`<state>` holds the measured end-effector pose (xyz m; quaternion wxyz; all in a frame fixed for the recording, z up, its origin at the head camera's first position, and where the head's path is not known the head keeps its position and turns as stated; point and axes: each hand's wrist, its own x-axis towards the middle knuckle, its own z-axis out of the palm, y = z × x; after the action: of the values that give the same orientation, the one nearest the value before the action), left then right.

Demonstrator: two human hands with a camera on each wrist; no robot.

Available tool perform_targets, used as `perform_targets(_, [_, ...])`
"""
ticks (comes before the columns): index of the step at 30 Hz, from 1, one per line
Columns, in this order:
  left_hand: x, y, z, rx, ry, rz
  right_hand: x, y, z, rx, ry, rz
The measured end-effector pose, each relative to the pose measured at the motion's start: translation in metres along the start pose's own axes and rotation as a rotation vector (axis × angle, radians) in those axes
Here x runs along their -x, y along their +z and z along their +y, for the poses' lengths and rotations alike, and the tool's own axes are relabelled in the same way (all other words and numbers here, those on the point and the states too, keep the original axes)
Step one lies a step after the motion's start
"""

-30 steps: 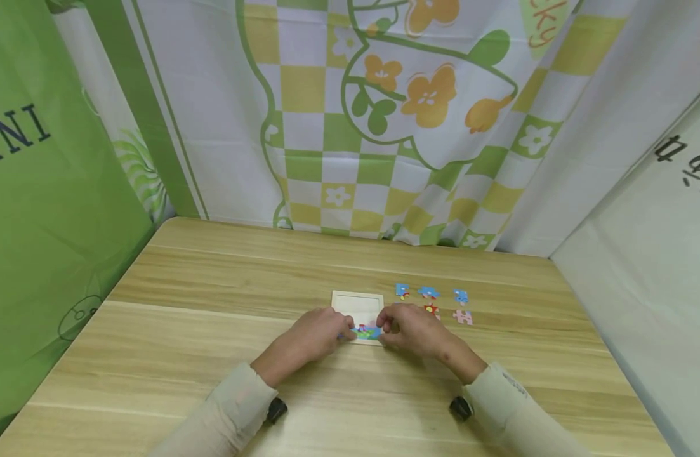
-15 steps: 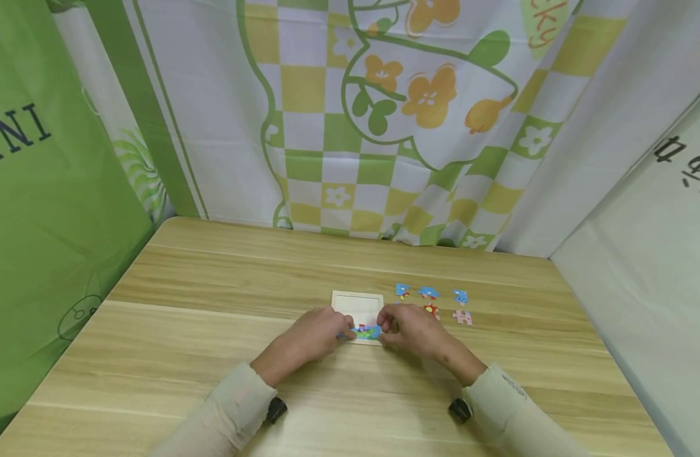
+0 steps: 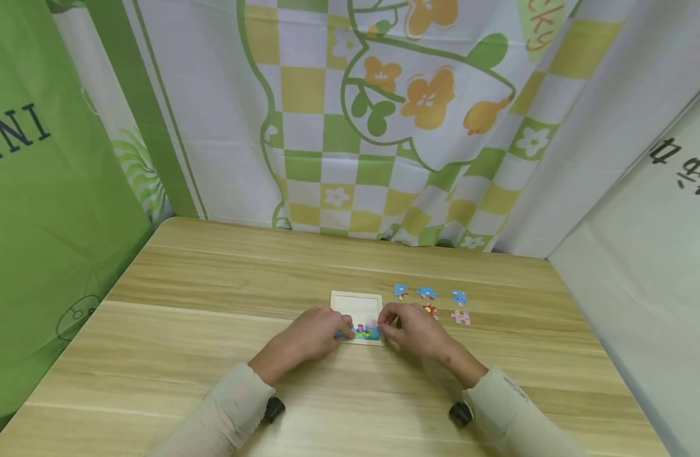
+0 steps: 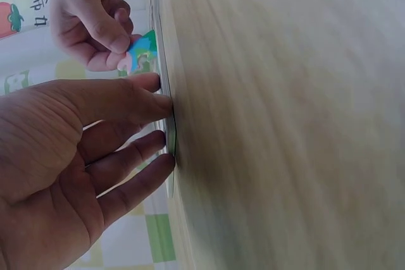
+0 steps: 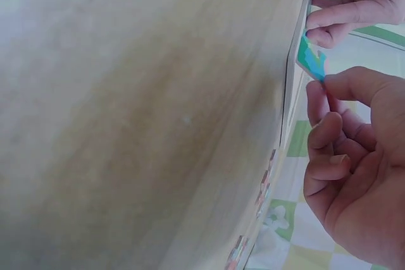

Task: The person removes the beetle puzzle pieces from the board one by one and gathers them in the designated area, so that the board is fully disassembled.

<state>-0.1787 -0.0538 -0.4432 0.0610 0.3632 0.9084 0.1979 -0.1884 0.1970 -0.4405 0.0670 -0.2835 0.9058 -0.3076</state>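
Observation:
A small wooden puzzle frame (image 3: pixel 356 294) lies on the table, its bare backing showing in the upper part. Along its near side runs a blue and green picture strip (image 3: pixel 365 333). My left hand (image 3: pixel 318 330) holds the frame at its near left corner, thumb and fingertips at the rim. At the right end, my right hand (image 3: pixel 415 330) pinches a puzzle piece (image 5: pixel 311 61) between thumb and index finger. The left wrist view shows this blue, green and pink piece tilted up from the frame, its lower edge close to the rim.
Loose puzzle pieces lie right of the frame: blue ones (image 3: pixel 426 292) in the back row, a red and yellow one (image 3: pixel 430 310) and a pink one (image 3: pixel 461 317) nearer. A patterned curtain (image 3: pixel 304 165) hangs behind the wooden table (image 3: pixel 224 266).
My right thumb has moved slightly up and away from the frame's near right corner, still at the piece. My left hand stays at the frame. The head view has shifted a little.

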Motion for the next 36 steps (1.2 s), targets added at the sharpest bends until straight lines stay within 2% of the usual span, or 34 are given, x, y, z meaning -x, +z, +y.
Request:
perform_targets(5, [0.000, 0.000, -0.003, 0.032, -0.017, -0.019, 0.003, 0.000, 0.001, 0.013, 0.009, 0.039])
perform_targets(14, [0.003, -0.003, -0.006, 0.108, -0.038, -0.027, 0.022, -0.013, 0.009, -0.057, 0.055, 0.050])
perform_targets(25, [0.001, -0.003, -0.013, 0.135, 0.007, -0.018, 0.058, -0.044, 0.043, -0.055, 0.086, 0.070])
perform_targets(36, [0.001, -0.002, -0.015, 0.145, 0.012, -0.007, 0.080, -0.075, 0.076, -0.086, 0.109, 0.044])
